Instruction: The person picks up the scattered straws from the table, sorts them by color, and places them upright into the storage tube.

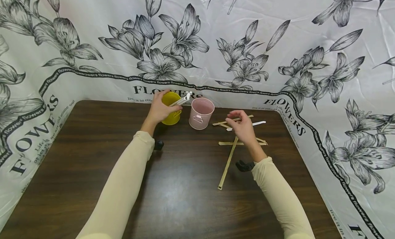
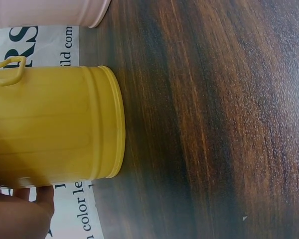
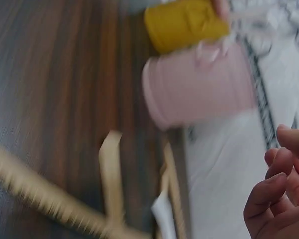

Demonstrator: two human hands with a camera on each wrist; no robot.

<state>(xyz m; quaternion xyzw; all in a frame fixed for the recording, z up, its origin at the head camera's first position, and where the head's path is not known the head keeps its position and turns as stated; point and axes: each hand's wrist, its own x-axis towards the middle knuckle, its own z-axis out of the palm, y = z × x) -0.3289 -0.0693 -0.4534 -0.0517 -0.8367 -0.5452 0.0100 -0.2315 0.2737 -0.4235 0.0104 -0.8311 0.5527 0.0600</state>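
Note:
My left hand (image 1: 160, 108) grips a small yellow bucket (image 1: 171, 119) at its side, with the thumb near the rim. White sticks (image 1: 181, 101) lean out of this bucket toward the right. The left wrist view shows the bucket's ribbed side, base and small handle, while most of the hand is hidden. To its right stands a pink bucket (image 1: 200, 118) of the same kind. My right hand (image 1: 244, 128) hovers over scattered beige strips (image 1: 228, 163), fingers loosely bent, nothing between them. A white strip (image 1: 260, 122) lies among them, partly hidden by the hand.
The dark wooden table (image 1: 185, 198) meets a flower-printed white cloth (image 1: 234, 54) behind the buckets and along the right side. Black wrist devices (image 1: 244, 166) show beneath the forearms. In the right wrist view, one blurred strip (image 3: 45, 199) has a notched-looking edge.

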